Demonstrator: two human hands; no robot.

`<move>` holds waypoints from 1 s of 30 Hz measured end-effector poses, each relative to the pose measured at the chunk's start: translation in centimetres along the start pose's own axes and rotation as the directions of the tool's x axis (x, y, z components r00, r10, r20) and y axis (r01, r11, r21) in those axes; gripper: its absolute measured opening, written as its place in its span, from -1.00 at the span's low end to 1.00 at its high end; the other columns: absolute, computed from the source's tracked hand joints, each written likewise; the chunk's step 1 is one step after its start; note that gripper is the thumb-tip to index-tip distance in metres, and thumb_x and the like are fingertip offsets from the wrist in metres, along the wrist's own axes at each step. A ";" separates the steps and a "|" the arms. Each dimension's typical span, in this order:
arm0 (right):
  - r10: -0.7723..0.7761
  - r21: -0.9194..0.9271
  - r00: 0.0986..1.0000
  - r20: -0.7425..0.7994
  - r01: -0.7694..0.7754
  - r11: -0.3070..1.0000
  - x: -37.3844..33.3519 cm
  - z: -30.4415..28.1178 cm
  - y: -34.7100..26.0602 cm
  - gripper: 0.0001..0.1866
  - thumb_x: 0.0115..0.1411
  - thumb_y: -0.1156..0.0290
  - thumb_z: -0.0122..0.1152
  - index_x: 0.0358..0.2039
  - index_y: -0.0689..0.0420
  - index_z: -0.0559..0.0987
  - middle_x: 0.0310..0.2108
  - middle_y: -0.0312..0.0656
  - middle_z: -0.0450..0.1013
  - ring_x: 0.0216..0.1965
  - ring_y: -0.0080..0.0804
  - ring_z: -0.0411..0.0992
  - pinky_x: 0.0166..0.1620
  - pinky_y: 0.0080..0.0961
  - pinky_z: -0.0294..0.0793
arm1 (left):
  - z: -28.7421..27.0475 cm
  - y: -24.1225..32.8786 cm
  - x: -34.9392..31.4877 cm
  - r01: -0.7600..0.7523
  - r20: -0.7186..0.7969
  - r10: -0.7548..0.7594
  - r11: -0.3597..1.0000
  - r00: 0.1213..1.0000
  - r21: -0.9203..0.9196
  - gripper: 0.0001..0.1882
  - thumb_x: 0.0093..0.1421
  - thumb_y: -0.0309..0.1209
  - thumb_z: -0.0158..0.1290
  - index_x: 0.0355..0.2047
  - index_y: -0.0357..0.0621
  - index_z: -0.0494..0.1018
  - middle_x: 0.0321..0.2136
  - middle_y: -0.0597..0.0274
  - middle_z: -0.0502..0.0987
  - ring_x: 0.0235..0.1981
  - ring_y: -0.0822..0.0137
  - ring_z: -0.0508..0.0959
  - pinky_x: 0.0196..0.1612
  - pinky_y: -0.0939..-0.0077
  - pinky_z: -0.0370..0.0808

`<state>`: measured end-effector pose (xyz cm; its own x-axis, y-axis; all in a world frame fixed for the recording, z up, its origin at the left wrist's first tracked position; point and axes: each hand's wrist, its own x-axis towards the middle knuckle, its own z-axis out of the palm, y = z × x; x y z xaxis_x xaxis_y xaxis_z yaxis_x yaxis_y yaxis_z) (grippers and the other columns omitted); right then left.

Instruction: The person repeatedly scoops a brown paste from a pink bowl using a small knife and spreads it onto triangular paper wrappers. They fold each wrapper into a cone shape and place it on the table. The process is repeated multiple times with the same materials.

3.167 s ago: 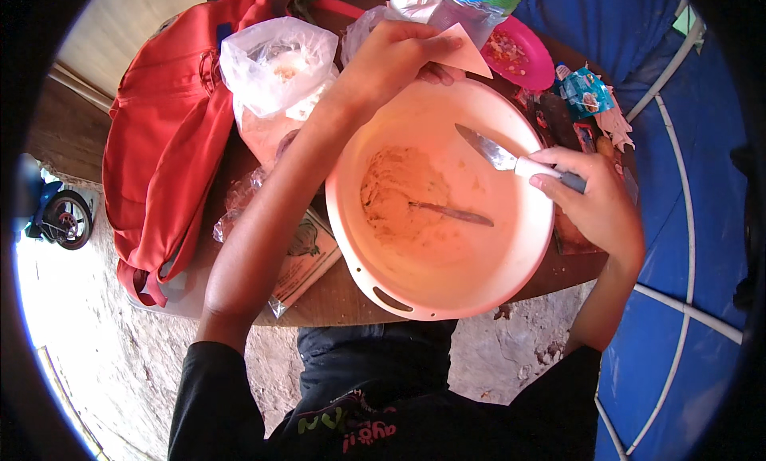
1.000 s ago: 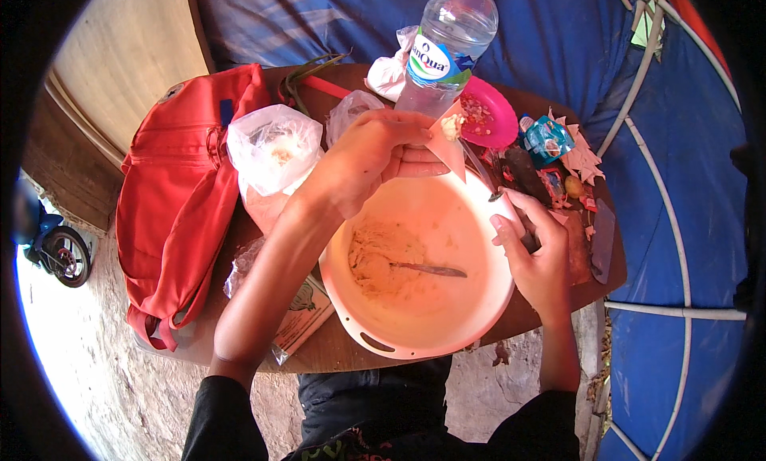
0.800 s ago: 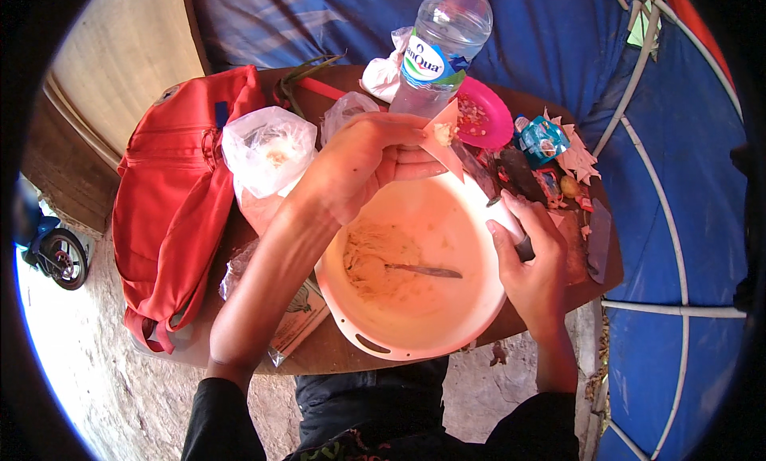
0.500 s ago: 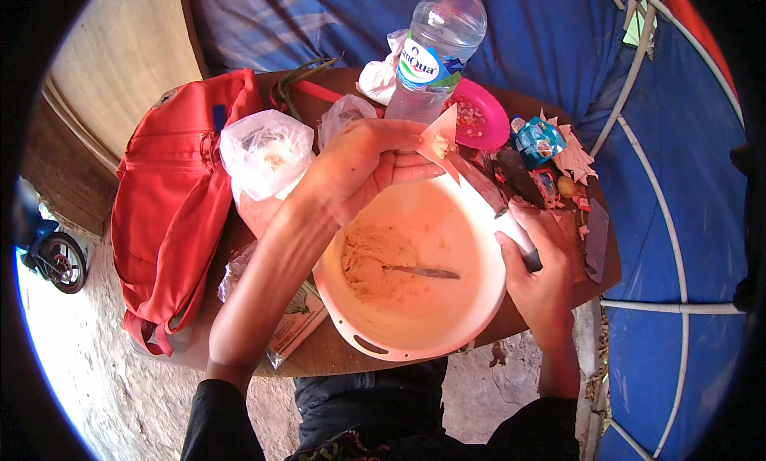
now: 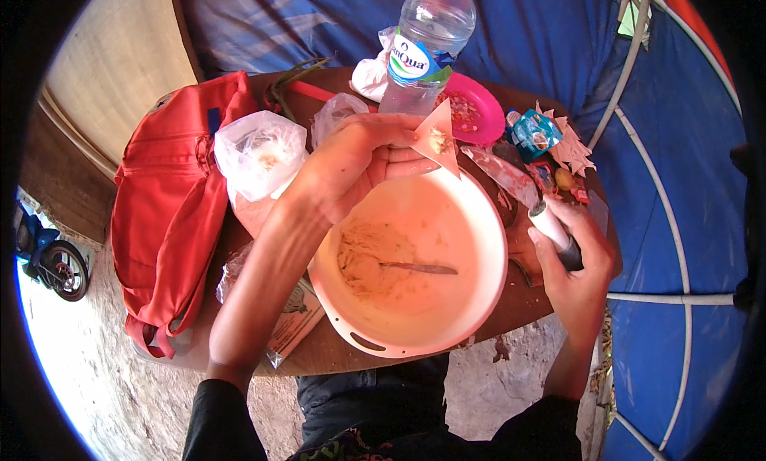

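Observation:
My left hand (image 5: 351,162) pinches a thin, pale triangular wrapper (image 5: 437,146) at its left side, above the far edge of a white basin (image 5: 480,222). A dab of pale paste sits on the wrapper. Closed round the handle of a knife (image 5: 511,182), my right hand (image 5: 578,258) is just right of the basin; the smeared blade points up and left, apart from the wrapper. Down in the basin, pale mixture (image 5: 371,254) clings to the left side, and a spoon-like utensil (image 5: 427,268) lies with one end in it.
A large water bottle (image 5: 431,42) stands behind my left hand, beside a pink plate (image 5: 496,114) of chopped bits. Farther right are a blue packet (image 5: 533,134) and torn pale pieces (image 5: 570,148). Leftward lie a plastic bag (image 5: 259,154) and a red backpack (image 5: 163,214).
The knife in my right hand has moved right, away from the wrapper. My left hand keeps the wrapper in nearly the same place, its pasted face now more visible.

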<state>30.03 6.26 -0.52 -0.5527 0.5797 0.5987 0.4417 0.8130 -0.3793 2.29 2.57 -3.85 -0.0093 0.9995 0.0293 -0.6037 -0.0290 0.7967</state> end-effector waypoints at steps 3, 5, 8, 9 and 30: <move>-0.059 0.015 0.997 -0.046 0.060 0.998 0.7 1.0 0.7 -0.67 0.07 0.67 0.29 -0.10 0.29 0.56 -0.22 -0.05 0.56 -0.22 -0.29 0.58 -0.16 -0.47 0.52 | 0.4 -0.2 -0.1 -0.014 0.011 0.013 0.996 1.000 0.089 -0.67 0.32 -0.54 -0.18 0.01 -0.54 0.38 -0.08 -0.10 0.56 -0.06 0.23 0.61 0.09 0.49 0.53; -0.097 0.069 0.995 -0.027 0.098 0.993 1.1 1.9 1.3 -0.67 0.07 0.67 0.29 -0.10 0.29 0.56 -0.22 -0.04 0.56 -0.20 -0.28 0.58 -0.14 -0.46 0.53 | 0.8 -0.3 -0.4 -0.033 0.007 0.032 0.993 0.999 0.114 -0.66 0.31 -0.56 -0.17 0.03 -0.54 0.37 -0.08 -0.08 0.56 -0.06 0.24 0.61 0.08 0.51 0.54; -0.096 0.123 0.995 0.007 0.095 0.988 1.2 2.5 1.9 -0.66 0.07 0.69 0.29 -0.10 0.30 0.55 -0.19 -0.03 0.56 -0.16 -0.27 0.57 -0.10 -0.45 0.53 | 1.2 0.0 -0.9 -0.035 0.022 0.032 0.993 0.999 0.110 -0.65 0.28 -0.60 -0.13 0.05 -0.54 0.35 -0.06 -0.07 0.55 -0.07 0.26 0.62 0.06 0.56 0.56; -0.093 0.131 0.996 0.017 0.090 0.987 1.2 2.6 2.0 -0.65 0.07 0.69 0.30 -0.09 0.30 0.55 -0.16 -0.04 0.56 -0.14 -0.30 0.56 -0.07 -0.46 0.52 | 1.2 0.2 -1.0 -0.052 0.065 0.046 0.995 0.997 0.086 -0.64 0.27 -0.61 -0.12 0.06 -0.54 0.35 -0.06 -0.06 0.55 -0.08 0.27 0.62 0.06 0.58 0.56; -0.200 0.085 0.975 -0.098 0.208 0.974 2.0 3.5 3.2 -0.68 0.05 0.72 0.27 -0.13 0.33 0.56 -0.21 0.01 0.56 -0.21 -0.20 0.59 -0.17 -0.40 0.56 | 0.8 0.2 -1.0 -0.008 0.119 -0.020 0.973 0.993 0.229 -0.54 0.21 -0.59 0.03 0.13 -0.42 0.36 -0.13 0.03 0.60 -0.09 0.28 0.63 0.00 0.49 0.59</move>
<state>27.88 10.21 -3.06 -0.5577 0.3974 0.7287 0.2556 0.9175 -0.3048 2.80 1.60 -3.27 0.0977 0.9916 0.0848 -0.4048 -0.0382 0.9136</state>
